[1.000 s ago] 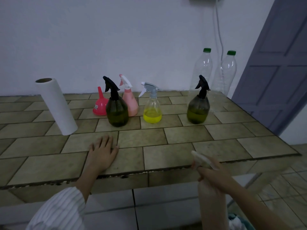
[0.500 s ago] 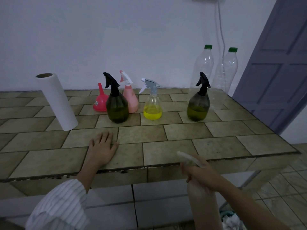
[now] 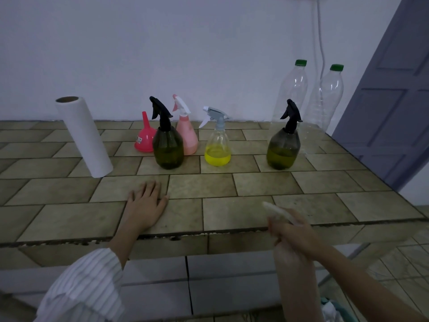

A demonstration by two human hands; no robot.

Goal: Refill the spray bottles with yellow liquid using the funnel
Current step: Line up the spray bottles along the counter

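R hand (image 3: 296,238) is wrapped round the neck of a pale spray bottle (image 3: 294,275), held below and just in front of the table edge (image 3: 232,233), white nozzle pointing up-left. Bottle body is blurred; looks pale pink or frosted, can't tell fill level. L hand (image 3: 145,205) lies flat on the tiles near the front edge, fingers straight and spread, holding nothing.

Further back, in a rough row L to R: paper roll (image 3: 84,138) standing but tilted in the wide-angle view, pink funnel (image 3: 145,138) mouth-down, dark green sprayer (image 3: 168,145) just in front of it, pink sprayer (image 3: 185,131) touching or right beside the green one, clear sprayer (image 3: 217,145) about a third full of yellow liquid, second dark sprayer (image 3: 284,145) set apart to the right with some yellowish liquid at the bottom. Two empty clear bottles w/ green caps (image 3: 299,89) by the wall, far right.

Step, my read: setup. Fifth sprayer being brought to the table, nothing opened, funnel untouched.

Next move needs: set held bottle upright on the tiles w/ room around it, unscrew its head, flip funnel spout-down into the neck. No obvious source jug of yellow in view; prob the clear sprayer is the supply, so its head comes off too. L hand should steady funnel + bottle while pouring.
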